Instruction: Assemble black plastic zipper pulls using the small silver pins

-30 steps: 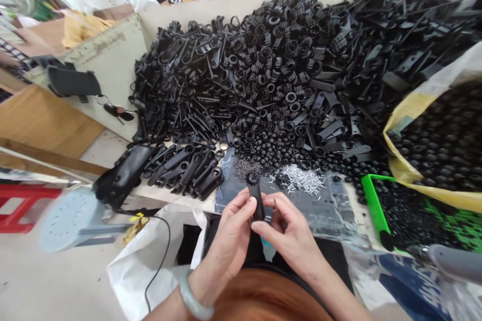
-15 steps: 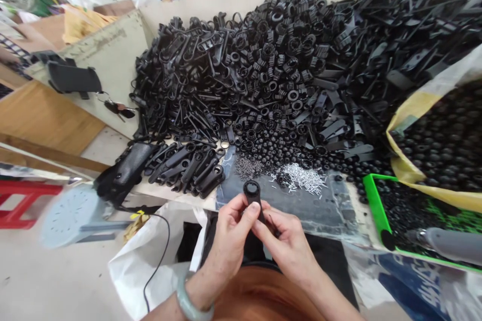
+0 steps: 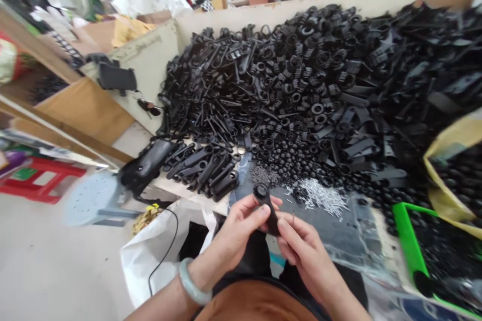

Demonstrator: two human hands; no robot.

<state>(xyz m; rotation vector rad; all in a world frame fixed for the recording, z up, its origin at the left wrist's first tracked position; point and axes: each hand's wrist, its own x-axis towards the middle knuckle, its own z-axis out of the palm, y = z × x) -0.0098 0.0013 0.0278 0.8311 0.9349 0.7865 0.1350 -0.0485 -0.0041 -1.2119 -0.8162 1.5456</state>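
My left hand (image 3: 244, 223) is closed on a black plastic handle-like part (image 3: 271, 220) with a round ringed head at its upper end. The thumb lies along its front, with the fingers behind. At its lower end, my right hand (image 3: 301, 241) is closed, thumb and fingertips against the part's edge; any small piece inside is hidden. Just beyond lie small dark pins (image 3: 262, 174) and a heap of silver pins (image 3: 326, 196) on a grey mat (image 3: 339, 233). Similar black handles (image 3: 213, 168) lie in rows at the left.
A large pile of black plastic parts (image 3: 271, 75) fills the back of the bench. To the right are a green tray (image 3: 408, 241) and a yellow-edged sack (image 3: 437, 165) of black balls. A white bag (image 3: 131, 251) hangs at the front left, near a pale stool (image 3: 90, 198).
The view has shifted, so the bench sits further right and lower. The handle's head has tilted, showing more of its long body, and my right hand has slid toward its lower end.
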